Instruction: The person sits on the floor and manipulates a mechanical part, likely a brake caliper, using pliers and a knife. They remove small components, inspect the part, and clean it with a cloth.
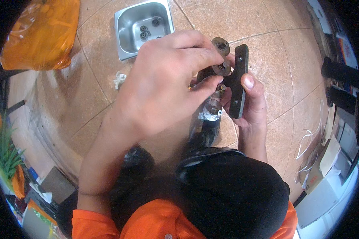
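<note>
My right hand (253, 99) grips a dark metal assembly with a flat black bar (239, 81) held upright, thumb on its outer side. My left hand (163, 87) is closed on the assembly from the left, thumb and fingertips at the round dark rollers (223, 68); another roller (221, 46) shows above them. Below, a shiny round fitting (212, 111) with a pale tip lies close under my fingers; its connection to the assembly is unclear. Part of the assembly is hidden behind my left hand.
A steel tray (121, 32) holding several small dark parts sits on the tiled floor (95, 83), with crumpled white material (119, 79) nearby. An orange plastic-covered object (40, 36) lies upper left. Boxes (319, 179) and a white cable (305, 143) are at the right, a green plant (8, 155) at the left.
</note>
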`<state>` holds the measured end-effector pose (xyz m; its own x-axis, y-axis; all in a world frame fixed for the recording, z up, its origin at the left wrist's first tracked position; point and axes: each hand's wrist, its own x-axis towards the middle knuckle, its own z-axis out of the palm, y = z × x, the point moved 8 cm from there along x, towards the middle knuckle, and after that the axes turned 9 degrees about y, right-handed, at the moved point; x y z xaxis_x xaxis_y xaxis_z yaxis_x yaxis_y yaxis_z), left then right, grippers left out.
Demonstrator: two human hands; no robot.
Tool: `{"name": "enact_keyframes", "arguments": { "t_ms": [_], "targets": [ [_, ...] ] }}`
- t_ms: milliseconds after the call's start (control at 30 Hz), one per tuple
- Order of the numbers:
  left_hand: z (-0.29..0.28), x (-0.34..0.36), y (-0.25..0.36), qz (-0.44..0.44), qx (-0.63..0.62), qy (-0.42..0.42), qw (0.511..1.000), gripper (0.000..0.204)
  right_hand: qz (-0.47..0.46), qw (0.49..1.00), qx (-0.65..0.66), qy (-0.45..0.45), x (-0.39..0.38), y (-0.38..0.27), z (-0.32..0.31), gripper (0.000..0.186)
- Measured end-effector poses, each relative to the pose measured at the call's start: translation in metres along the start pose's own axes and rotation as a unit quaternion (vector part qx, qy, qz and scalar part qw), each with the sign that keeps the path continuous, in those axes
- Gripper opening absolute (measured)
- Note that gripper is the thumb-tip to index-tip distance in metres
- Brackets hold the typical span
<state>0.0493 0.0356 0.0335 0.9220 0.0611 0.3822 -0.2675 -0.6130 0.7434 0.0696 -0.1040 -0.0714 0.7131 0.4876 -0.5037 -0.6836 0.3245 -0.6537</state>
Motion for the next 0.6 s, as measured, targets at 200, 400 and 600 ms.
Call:
{"name": "enact_keyframes", "arguments": {
  "t_ms": [200, 400, 600],
  "targets": [
    [-0.001, 0.000, -0.004, 0.009, -0.009, 0.000, 1.000, 0.027, -0.010, 1.000, 0.000, 0.004, 0.002, 0.000, 0.001, 0.086],
    [-0.003, 0.001, -0.008, -0.005, -0.043, -0.002, 0.999, 0.029, 0.002, 1.000, -0.019, -0.008, 0.000, -0.004, 0.005, 0.088],
    [-0.002, 0.001, -0.011, -0.048, -0.061, -0.008, 0.997, 0.029, -0.003, 1.000, -0.011, -0.018, 0.002, -0.002, 0.007, 0.089]
  ]
}}
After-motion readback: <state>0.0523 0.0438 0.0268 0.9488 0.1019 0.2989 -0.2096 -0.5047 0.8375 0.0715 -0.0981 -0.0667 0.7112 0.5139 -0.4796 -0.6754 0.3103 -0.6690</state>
